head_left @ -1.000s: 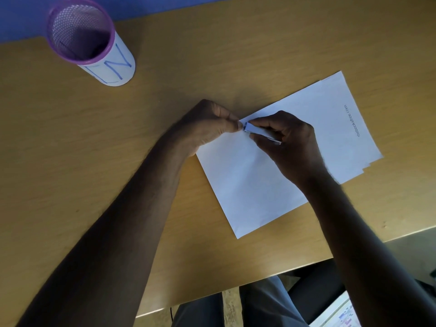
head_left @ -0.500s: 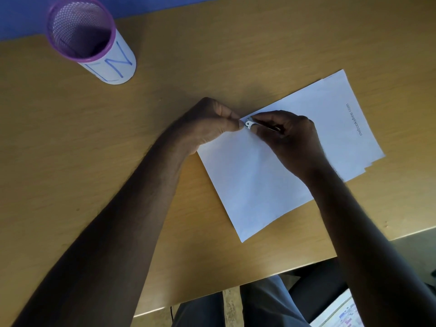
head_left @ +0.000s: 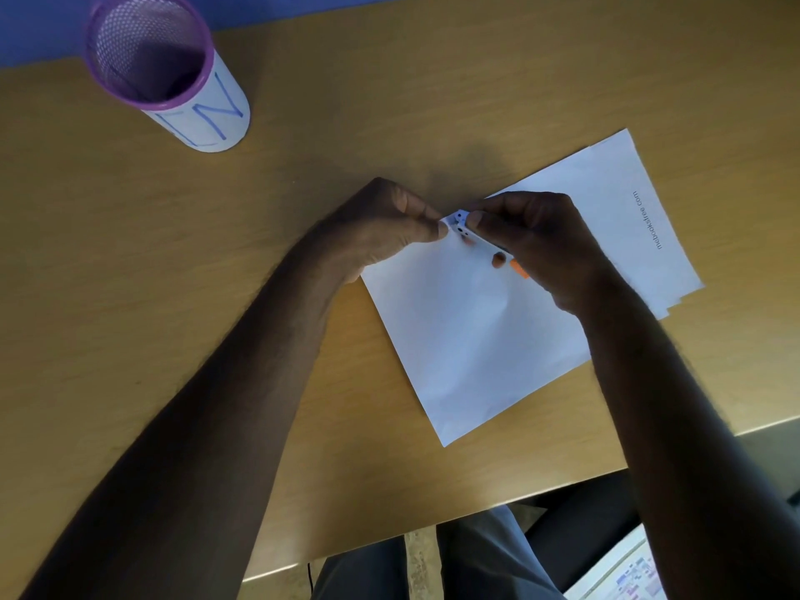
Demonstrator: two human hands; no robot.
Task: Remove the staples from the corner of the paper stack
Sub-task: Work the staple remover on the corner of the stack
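Fingers of both hands curl — left hand [head_left: 385, 227] pinching paper stack [head_left: 476, 331] corner, right hand [head_left: 537, 244] gripping staple remover [head_left: 459, 223].

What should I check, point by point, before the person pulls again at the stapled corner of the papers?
1. Left hand pinches the paper stack at its corner: ok.
2. Right hand grips the staple remover, whose tip is at that corner: ok.
3. Tip is hooked under a staple: cannot tell, the staple is too small to see.
4. Stack lies flat on the table, away from its near edge: ok.
5. Sheets are aligned: not ok, the lower sheets stick out at the far right end.
6. Purple pen holder stands apart from both hands: ok.
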